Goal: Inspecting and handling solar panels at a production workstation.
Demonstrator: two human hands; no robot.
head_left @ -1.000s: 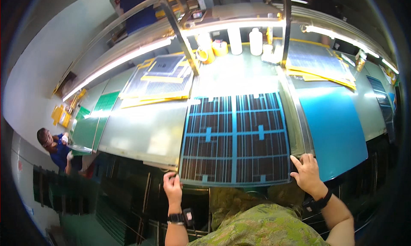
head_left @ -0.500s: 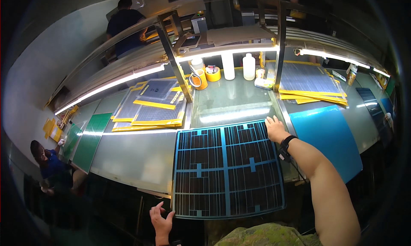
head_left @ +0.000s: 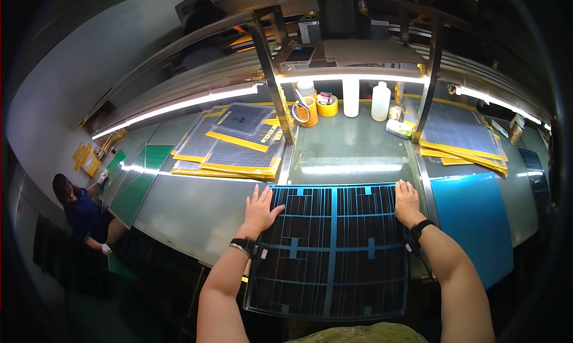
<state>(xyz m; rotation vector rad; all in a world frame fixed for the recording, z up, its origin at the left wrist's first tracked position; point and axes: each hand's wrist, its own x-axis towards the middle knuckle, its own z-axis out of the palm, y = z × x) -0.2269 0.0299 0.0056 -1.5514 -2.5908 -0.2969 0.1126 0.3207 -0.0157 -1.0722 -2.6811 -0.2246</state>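
Observation:
A large dark panel with a blue grid pattern (head_left: pixel 333 247) lies before me, its far edge on the bench and its near part reaching toward my body. My left hand (head_left: pixel 258 210) rests at its far left corner, fingers stretched out and thumb apart over the surface. At the far right corner, my right hand (head_left: pixel 408 201) grips the edge, its fingers close together and the thumb hidden. Both wrists wear dark bands with a cord; the left band (head_left: pixel 243 246) and right band (head_left: pixel 421 228) lie beside the panel's sides.
Yellow-edged sheets are stacked left (head_left: pixel 239 143) and right (head_left: pixel 459 131). A plain blue sheet (head_left: pixel 471 223) lies right. White bottles (head_left: pixel 380 102) and tape rolls (head_left: pixel 327 106) stand at the back, under a lit shelf frame (head_left: pixel 271 80). Far left, a gloved person (head_left: pixel 86 209) handles green sheets (head_left: pixel 146 179).
My left hand has moved from the panel's near left corner up to its far left corner. My right hand stays at the far right corner. The view has shifted left.

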